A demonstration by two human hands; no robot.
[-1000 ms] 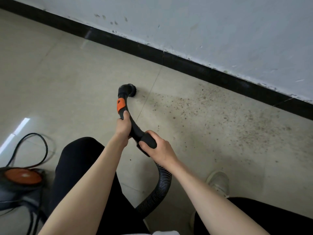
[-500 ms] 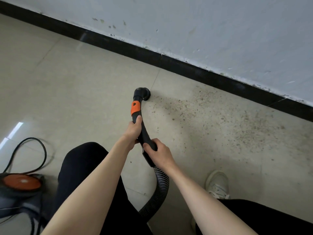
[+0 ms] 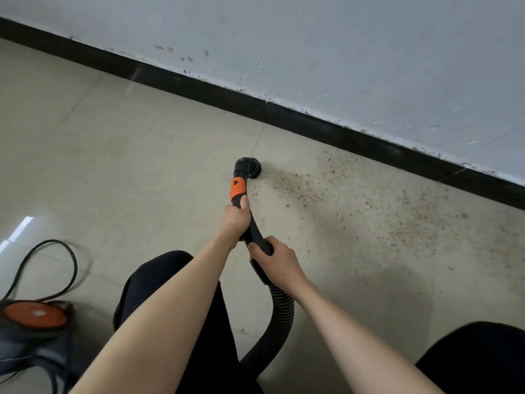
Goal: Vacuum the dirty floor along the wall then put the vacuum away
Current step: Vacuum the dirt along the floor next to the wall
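The ribbed black hose (image 3: 279,317) is curving up into the right hand (image 3: 277,258), which is gripping the smooth curved wand (image 3: 253,228) behind the left hand's (image 3: 236,220) grip, while the round nozzle (image 3: 250,166) is touching speckled floor tile (image 3: 369,217) near the black baseboard (image 3: 341,135).

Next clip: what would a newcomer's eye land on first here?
Both hands grip the black vacuum wand mid-frame, left hand ahead of right hand, its nozzle on the floor. Brown dirt speckles the tiles to the right, below the black baseboard. The orange-topped vacuum body sits bottom left.
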